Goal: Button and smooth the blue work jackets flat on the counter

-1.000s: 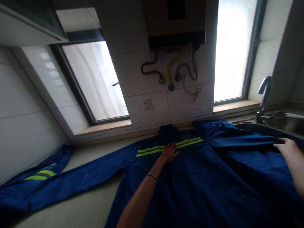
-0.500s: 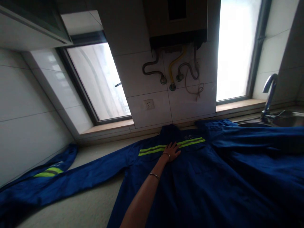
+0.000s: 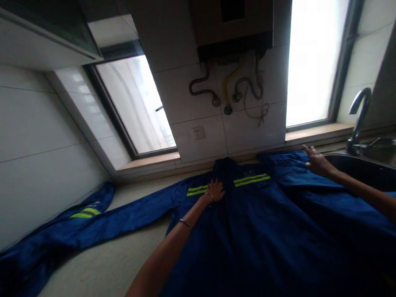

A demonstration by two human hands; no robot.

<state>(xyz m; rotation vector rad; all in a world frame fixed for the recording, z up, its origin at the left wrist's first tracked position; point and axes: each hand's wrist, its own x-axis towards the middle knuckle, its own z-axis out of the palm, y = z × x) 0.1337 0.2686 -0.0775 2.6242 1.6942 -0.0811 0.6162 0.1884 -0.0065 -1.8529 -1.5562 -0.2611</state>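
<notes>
A dark blue work jacket (image 3: 247, 231) with yellow-green reflective stripes lies spread across the counter, its collar toward the wall. My left hand (image 3: 215, 190) rests flat on the jacket's chest, fingers spread, partly covering the left stripe. At the upper right, my right hand (image 3: 320, 162) hovers by a bunched blue fabric end (image 3: 291, 159), its fingers stretched out and slightly blurred. Whether it touches the cloth I cannot tell. One jacket sleeve (image 3: 139, 210) reaches left, toward another blue garment (image 3: 89, 212) with similar stripes.
A sink (image 3: 355, 165) with a chrome faucet (image 3: 360, 111) is at the right, blue cloth along its near edge. Pipes (image 3: 229, 90) hang beneath a wall heater (image 3: 232, 24), above a socket (image 3: 199, 132). Pale countertop (image 3: 108, 264) shows at lower left.
My right hand has come into view from the right. My left hand has shifted slightly left across the chest, uncovering more of the right stripe. More of the sink basin shows.
</notes>
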